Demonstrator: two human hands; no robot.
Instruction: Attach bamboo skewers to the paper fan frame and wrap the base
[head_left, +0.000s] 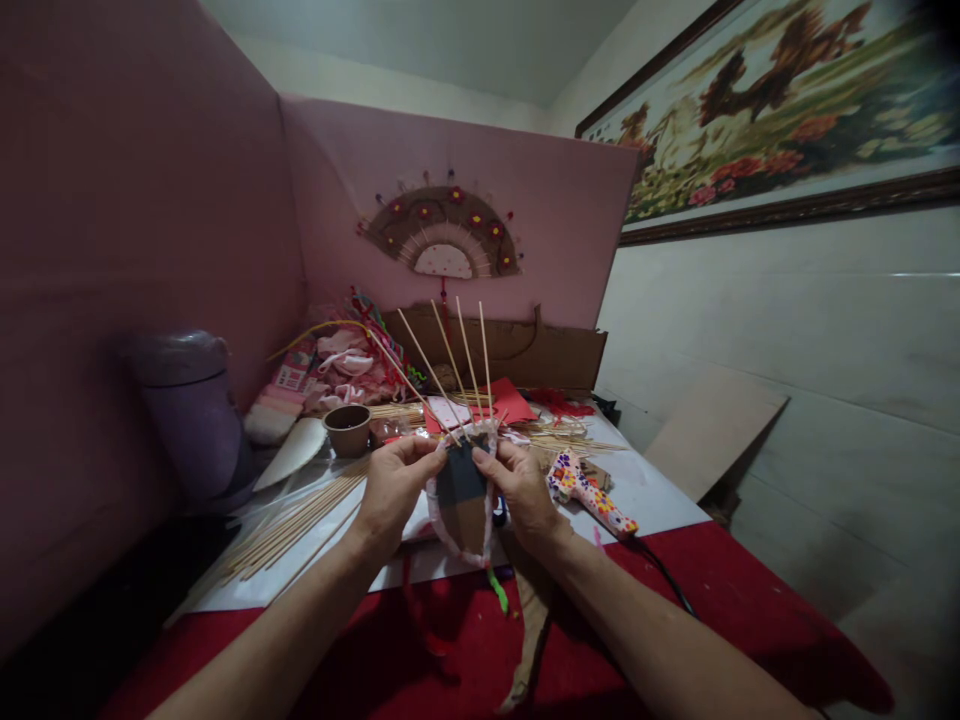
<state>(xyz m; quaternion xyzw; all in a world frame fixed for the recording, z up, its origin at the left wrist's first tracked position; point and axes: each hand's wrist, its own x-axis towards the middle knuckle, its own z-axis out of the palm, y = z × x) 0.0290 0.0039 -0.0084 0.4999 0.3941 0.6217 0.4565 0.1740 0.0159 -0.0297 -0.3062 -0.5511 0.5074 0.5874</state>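
Both hands hold a small cardboard piece edged with white fluffy trim. Its upper part is dark and its lower part is bare brown. Several thin wooden sticks fan up and out from its top edge. My left hand pinches the upper left side between thumb and fingers. On the upper right side, my right hand presses its thumb on the front, fingers behind. A flower-patterned glue gun lies just right of my right hand. Bundled wooden sticks lie to the left of my left hand.
A brown cup and a pale plate stand left. Pink materials, red paper and loose sticks lie behind. A decorated fan hangs on the pink panel. A cardboard strip lies on the red cloth. A black cord trails right.
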